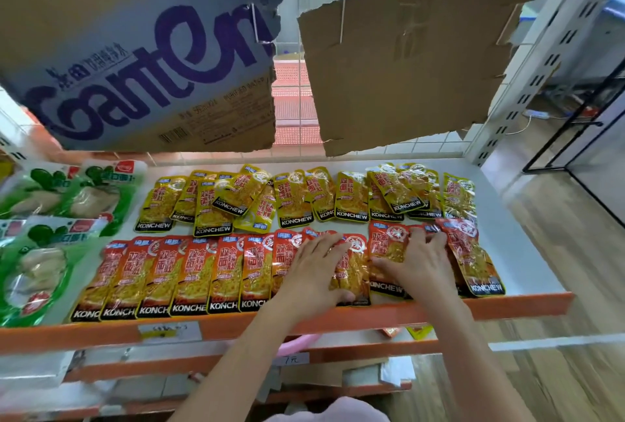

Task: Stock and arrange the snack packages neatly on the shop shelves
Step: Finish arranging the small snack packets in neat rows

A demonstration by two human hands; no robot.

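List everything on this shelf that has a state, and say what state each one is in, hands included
Left hand: flat, pressing on red packets.
Right hand: fingers spread, resting on red packets.
Red packets: front row, overlapping, lying flat.
Yellow packets: back row, overlapping, some skewed.
Green packets: lying flat at the left.
Cardboard sheets: torn, propped behind the shelf.
Price label: on the shelf edge, unreadable.

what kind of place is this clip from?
Most likely a small shop. Rows of red snack packets and yellow snack packets lie on a white shelf with an orange front lip, a handwritten price tag is stuck to it, and both hands are straightening the packets.
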